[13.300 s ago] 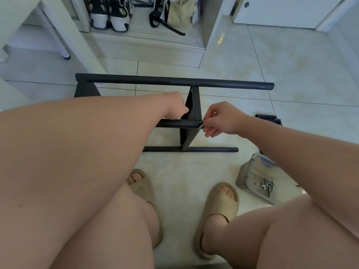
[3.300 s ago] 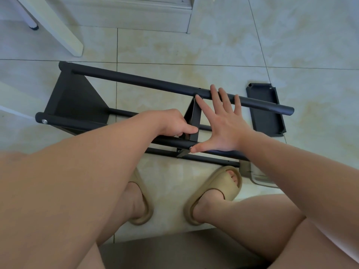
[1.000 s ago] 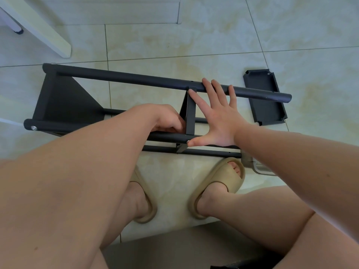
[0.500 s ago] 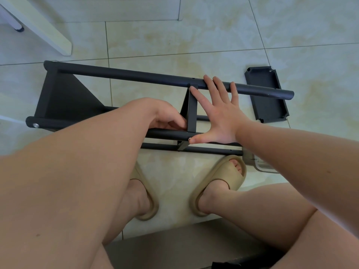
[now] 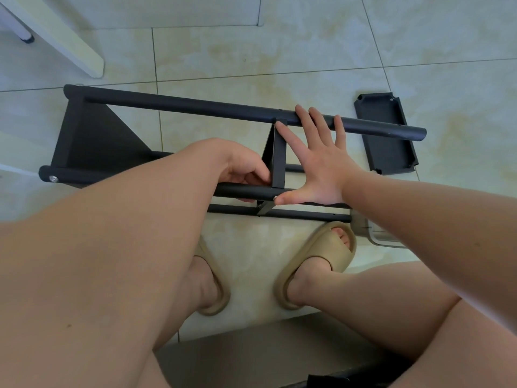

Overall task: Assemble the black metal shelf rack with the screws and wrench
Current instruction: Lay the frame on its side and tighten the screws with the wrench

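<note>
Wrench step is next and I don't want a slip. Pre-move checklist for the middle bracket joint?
1. Right hand spread, fingers on far tube, thumb on screw: ok.
2. Left hand curled round near tube beside middle bracket: ok.
3. How far the screw sits in the joint: cannot tell.
4. Wrench to hand: not ok, none in view.
5. End screw at end panel: ok, in place.
6. Spare panel lying apart from the tubes: ok.
</note>
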Available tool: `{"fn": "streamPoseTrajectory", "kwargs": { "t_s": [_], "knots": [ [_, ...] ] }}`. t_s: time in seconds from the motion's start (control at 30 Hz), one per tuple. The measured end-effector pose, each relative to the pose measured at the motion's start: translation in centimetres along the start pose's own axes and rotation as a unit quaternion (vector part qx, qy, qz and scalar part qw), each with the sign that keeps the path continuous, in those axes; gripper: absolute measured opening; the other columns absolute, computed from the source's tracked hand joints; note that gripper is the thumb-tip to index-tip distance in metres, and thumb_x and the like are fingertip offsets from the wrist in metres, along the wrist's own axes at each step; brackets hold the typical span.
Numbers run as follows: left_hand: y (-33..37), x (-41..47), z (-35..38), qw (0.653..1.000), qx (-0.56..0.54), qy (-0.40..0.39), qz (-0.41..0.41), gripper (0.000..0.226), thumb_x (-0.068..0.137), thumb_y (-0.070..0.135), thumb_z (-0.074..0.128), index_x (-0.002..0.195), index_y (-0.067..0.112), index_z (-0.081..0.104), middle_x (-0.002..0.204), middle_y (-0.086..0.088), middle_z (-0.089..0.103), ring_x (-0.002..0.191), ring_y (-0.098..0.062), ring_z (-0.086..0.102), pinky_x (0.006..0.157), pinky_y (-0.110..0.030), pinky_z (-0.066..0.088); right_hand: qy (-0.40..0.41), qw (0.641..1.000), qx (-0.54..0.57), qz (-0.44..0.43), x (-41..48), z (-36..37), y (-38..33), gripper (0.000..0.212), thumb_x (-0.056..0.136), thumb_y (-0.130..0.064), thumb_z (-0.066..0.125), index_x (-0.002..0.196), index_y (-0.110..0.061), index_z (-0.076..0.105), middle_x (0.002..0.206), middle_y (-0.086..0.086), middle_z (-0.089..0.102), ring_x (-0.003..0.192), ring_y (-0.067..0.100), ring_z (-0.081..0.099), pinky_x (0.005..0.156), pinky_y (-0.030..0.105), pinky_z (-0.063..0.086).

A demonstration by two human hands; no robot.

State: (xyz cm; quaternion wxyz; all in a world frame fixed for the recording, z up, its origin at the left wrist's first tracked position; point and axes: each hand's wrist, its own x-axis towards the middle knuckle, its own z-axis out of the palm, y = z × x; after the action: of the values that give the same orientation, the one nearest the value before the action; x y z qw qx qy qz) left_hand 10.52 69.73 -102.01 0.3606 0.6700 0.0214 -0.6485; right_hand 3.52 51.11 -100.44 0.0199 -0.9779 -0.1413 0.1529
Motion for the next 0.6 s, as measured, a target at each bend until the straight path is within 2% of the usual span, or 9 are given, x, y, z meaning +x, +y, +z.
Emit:
{"fn": "streamPoseTrajectory", "kwargs": {
  "t_s": [0.1, 0.23, 0.4, 0.5, 0.6],
  "knots": [
    [-0.03, -0.14, -0.01, 1.0, 0.002, -0.001, 0.005, 0.018, 0.096, 0.016, 0.056, 0.099, 0.014, 0.073, 0.089, -0.004, 0.075, 0.077, -0.016, 0.068, 0.077, -0.029, 0.054, 0.0, 1.0, -0.001, 0.0, 0.0, -0.02, 0.02, 0.133, 0.054, -0.105, 0.032, 0.159, -0.036, -0.013, 0.167, 0.012, -0.021, 0.153, 0.034, -0.02, 0.118, 0.064, -0.014],
    [-0.01, -0.32, 0.04, 1.0, 0.007, -0.002, 0.008, 0.018, 0.096, 0.016, 0.055, 0.097, 0.015, 0.073, 0.091, -0.005, 0.075, 0.09, -0.021, 0.064, 0.096, -0.034, 0.049, -0.001, 1.0, 0.0, 0.001, 0.0, -0.04, 0.02, 0.133, 0.054, -0.105, 0.033, 0.159, -0.036, -0.013, 0.166, 0.011, -0.021, 0.153, 0.034, -0.021, 0.118, 0.064, -0.015],
    [0.01, -0.15, 0.22, 0.999, 0.036, 0.018, 0.005, 0.013, 0.095, 0.02, 0.059, 0.093, 0.016, 0.071, 0.092, -0.005, 0.07, 0.092, -0.021, 0.059, 0.085, -0.03, 0.047, -0.003, 1.0, 0.002, 0.0, 0.03, -0.04, 0.06, 0.133, 0.054, -0.105, 0.033, 0.159, -0.036, -0.013, 0.166, 0.011, -0.021, 0.153, 0.034, -0.021, 0.118, 0.064, -0.014],
    [0.05, -0.05, 0.16, 0.999, 0.044, 0.013, 0.005, 0.013, 0.096, 0.021, 0.059, 0.093, 0.018, 0.071, 0.093, -0.003, 0.071, 0.092, -0.019, 0.06, 0.085, -0.028, 0.048, -0.005, 1.0, 0.001, 0.001, 0.06, -0.02, 0.02, 0.133, 0.054, -0.104, 0.034, 0.159, -0.036, -0.013, 0.167, 0.011, -0.021, 0.153, 0.034, -0.02, 0.118, 0.065, -0.014],
    [-0.04, 0.03, -0.06, 0.999, 0.034, -0.004, 0.009, 0.018, 0.098, 0.018, 0.056, 0.095, 0.018, 0.074, 0.09, -0.001, 0.074, 0.083, -0.014, 0.065, 0.081, -0.027, 0.05, -0.008, 1.0, 0.0, 0.002, 0.0, -0.13, -0.08, 0.134, 0.053, -0.104, 0.033, 0.159, -0.036, -0.013, 0.166, 0.011, -0.021, 0.153, 0.034, -0.021, 0.118, 0.064, -0.014]
  ]
}}
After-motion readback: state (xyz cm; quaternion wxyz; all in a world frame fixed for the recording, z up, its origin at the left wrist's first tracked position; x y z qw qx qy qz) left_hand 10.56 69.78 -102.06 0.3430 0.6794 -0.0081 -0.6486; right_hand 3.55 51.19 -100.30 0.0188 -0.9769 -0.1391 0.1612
